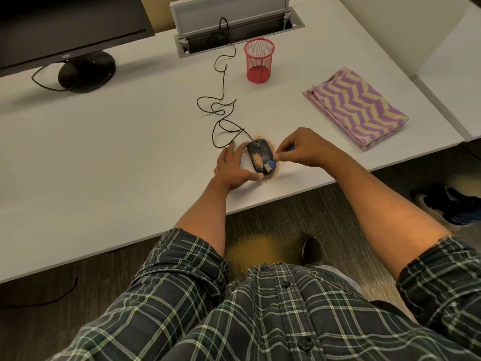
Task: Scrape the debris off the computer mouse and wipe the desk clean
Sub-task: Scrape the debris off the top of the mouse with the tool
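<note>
Two jobs: scraping comes first and is the one in hand; wiping has not begun.
Mouse: the black computer mouse (260,158) lies on the desk (130,152) near its front edge, its cable (221,100) looping away toward the open cable hatch (234,24).
Debris: a tan, sandy patch (258,160) sits on the left half of the mouse's back; more grains ring the mouse on the desk, thickest at its front and right.
Brush: a small blue tool with pale bristles (269,165) touches the mouse just right of the patch.
Right hand: the right hand (302,148) pinches the blue tool's handle between thumb and fingers.
Left hand: the left hand (235,166) grips the mouse from its left side, thumb curled round the near end, steadying it.
Progress: I judge the scraping partly done, since the right half looks clean.
Next move: likely a stroke leftward across the patch, with the left hand holding firm so the mouse does not slide.
Cloth: a folded purple-and-cream zigzag towel (356,108) waits well to the right, untouched.
Beyond: a red mesh cup (259,61) stands behind; a monitor (70,27) stands at the far left.
</note>
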A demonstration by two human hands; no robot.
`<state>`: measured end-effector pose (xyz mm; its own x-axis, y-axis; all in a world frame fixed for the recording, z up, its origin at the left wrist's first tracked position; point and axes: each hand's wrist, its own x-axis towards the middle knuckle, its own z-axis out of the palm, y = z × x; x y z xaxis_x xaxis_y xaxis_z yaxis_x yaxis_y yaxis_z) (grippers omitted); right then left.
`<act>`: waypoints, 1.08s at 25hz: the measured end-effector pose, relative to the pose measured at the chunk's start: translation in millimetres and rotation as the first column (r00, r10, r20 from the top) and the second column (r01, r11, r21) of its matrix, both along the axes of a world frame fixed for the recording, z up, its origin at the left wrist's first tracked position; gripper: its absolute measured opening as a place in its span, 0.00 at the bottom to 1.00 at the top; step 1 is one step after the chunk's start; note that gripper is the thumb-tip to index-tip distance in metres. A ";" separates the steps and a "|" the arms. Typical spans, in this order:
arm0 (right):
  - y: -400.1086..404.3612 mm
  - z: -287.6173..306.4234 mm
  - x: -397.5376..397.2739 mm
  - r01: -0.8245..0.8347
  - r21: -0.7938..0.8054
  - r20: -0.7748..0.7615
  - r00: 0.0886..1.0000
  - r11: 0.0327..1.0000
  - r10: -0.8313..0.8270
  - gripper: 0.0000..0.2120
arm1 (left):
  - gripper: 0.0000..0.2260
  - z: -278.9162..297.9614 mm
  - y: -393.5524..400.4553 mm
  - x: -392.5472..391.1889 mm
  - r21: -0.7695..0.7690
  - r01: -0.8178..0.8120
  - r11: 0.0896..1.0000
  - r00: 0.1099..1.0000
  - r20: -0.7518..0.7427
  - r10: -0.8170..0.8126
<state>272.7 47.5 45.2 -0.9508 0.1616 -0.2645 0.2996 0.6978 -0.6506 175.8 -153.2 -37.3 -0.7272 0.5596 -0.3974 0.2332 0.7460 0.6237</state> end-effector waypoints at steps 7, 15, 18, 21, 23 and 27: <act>-3.5 4.3 -4.4 -0.104 0.078 0.056 0.993 0.991 0.100 0.06 | 0.49 -0.6 0.4 -0.5 0.011 -0.005 1.000 1.000 0.004 0.005; -1.0 3.9 -5.1 -0.099 0.124 0.101 0.991 0.987 0.087 0.05 | 0.50 -1.1 -0.1 -0.5 0.011 0.000 1.000 1.000 0.015 0.000; 5.6 4.1 -7.5 0.071 0.073 0.015 0.997 0.995 -0.072 0.05 | 0.49 0.9 -0.2 -0.9 0.007 0.007 1.000 1.000 0.016 -0.007; 9.5 0.7 -9.2 0.137 -0.038 -0.013 0.990 0.990 -0.137 0.06 | 0.49 2.6 0.0 -0.5 0.007 0.005 1.000 1.000 0.015 -0.005; 10.7 -5.1 -11.5 0.184 -0.029 -0.022 0.983 0.982 -0.185 0.06 | 0.49 2.4 0.3 -0.2 0.006 0.004 1.000 1.000 0.011 -0.004; 9.0 -13.4 -18.6 0.383 -0.096 -0.128 0.911 0.919 -0.393 0.07 | 0.49 0.8 -0.3 -1.3 0.012 0.003 1.000 1.000 0.019 -0.003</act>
